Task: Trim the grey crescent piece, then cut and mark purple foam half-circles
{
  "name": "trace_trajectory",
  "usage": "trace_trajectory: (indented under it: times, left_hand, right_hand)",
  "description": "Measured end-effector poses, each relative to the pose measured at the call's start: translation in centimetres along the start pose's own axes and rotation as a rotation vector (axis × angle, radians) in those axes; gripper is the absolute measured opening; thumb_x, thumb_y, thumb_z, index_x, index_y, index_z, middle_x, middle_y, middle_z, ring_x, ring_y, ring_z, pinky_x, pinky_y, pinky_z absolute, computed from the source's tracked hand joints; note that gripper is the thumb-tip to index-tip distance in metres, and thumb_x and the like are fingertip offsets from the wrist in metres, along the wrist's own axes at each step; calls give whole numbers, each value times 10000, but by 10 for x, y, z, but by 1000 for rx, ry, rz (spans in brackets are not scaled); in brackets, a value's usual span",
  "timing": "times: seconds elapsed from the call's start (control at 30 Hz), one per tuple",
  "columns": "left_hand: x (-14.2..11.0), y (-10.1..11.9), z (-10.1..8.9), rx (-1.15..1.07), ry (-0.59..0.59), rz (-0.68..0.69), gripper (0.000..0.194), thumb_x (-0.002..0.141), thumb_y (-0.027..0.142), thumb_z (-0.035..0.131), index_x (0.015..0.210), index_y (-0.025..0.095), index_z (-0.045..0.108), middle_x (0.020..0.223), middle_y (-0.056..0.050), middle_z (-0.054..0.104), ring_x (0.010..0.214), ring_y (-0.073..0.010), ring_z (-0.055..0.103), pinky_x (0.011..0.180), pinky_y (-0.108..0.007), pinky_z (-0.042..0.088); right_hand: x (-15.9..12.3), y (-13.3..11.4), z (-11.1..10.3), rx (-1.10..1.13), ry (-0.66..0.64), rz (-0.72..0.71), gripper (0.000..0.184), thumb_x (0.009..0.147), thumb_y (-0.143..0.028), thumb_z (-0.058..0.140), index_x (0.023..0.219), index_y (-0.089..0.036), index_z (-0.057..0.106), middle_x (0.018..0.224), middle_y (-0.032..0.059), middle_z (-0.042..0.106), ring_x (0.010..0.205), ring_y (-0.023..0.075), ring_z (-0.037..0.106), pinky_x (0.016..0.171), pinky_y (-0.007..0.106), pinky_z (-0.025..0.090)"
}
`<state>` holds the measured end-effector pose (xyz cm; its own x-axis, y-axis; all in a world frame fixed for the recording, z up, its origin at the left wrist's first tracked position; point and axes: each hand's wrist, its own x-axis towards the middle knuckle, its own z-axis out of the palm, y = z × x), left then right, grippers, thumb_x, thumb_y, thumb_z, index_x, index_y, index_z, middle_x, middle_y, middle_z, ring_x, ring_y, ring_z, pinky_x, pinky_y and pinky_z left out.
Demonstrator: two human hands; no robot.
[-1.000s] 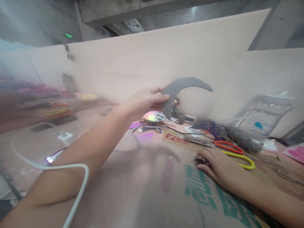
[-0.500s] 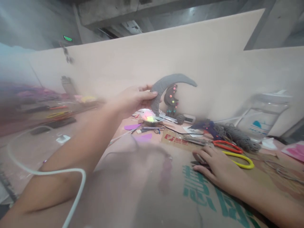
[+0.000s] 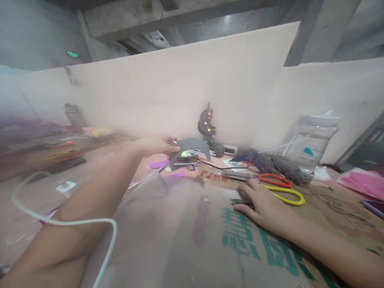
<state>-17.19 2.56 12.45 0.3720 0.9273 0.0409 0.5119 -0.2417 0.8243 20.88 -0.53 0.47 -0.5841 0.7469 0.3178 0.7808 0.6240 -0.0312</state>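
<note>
My left hand (image 3: pixel 163 146) pinches a grey, yarn-wrapped crescent moon (image 3: pixel 193 145) by its left end, holding it above the far side of the table with its tips downward. Behind it, a dark moon ornament (image 3: pixel 206 123) with coloured beads stands against the wall. My right hand (image 3: pixel 259 204) rests on the cardboard (image 3: pixel 207 248), thumb and fingers apart, over the yellow-handled scissors (image 3: pixel 289 195). Dark blade tips show between thumb and fingers; the rest of the blades is hidden under the hand. Red-handled scissors (image 3: pixel 274 180) lie just beyond.
Grey yarn (image 3: pixel 291 168) lies near a clear water bottle (image 3: pixel 312 142) at the right. Purple pieces (image 3: pixel 159 164) lie below the crescent. A white cable (image 3: pixel 78 221) crosses my left forearm. Pink material (image 3: pixel 363 182) and a phone (image 3: pixel 373 207) are at the right edge.
My left hand has lowered the grey crescent, which has turned so that both tips point downward. The view has shifted slightly right. My right hand stays over the scissors.
</note>
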Motion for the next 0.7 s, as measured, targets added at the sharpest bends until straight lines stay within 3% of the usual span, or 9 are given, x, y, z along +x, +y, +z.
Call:
trace_trajectory:
  times: [0.1, 0.23, 0.5, 0.7]
  left_hand:
    - [-1, 4, 2, 12, 16, -13, 395, 749, 436, 763, 1027, 186, 637, 948, -64, 727, 866, -217, 660, 795, -312, 472]
    - [2, 1, 3, 19, -1, -24, 402, 748, 445, 751, 1028, 189, 618, 962, -70, 722, 893, -230, 655, 783, -311, 462]
    - [15, -16, 3, -19, 47, -87, 510, 680, 488, 783, 1046, 185, 598, 912, -31, 683, 819, -191, 618, 768, -311, 446]
    - [15, -15, 9, 9, 49, -101, 565, 637, 528, 791, 1047, 184, 611, 892, -29, 684, 846, -212, 622, 774, -323, 449]
  right_hand:
    - [-1, -3, 0, 18, 34, 20, 311, 924, -512, 555, 980, -208, 591, 1012, 92, 653, 843, 243, 676, 710, 346, 494]
    - [1, 4, -6, -20, 4, 61, 301, 934, -520, 530, 990, -231, 589, 768, 33, 704, 680, 234, 683, 567, 300, 414]
    - [-3, 49, -28, -88, -89, -18, 390, 956, -579, 459, 1001, -226, 619, 766, 41, 696, 674, 206, 654, 583, 274, 383]
    - [-2, 41, -36, -84, -120, -52, 366, 960, -544, 474, 1050, -223, 624, 752, 37, 691, 678, 213, 658, 582, 280, 381]
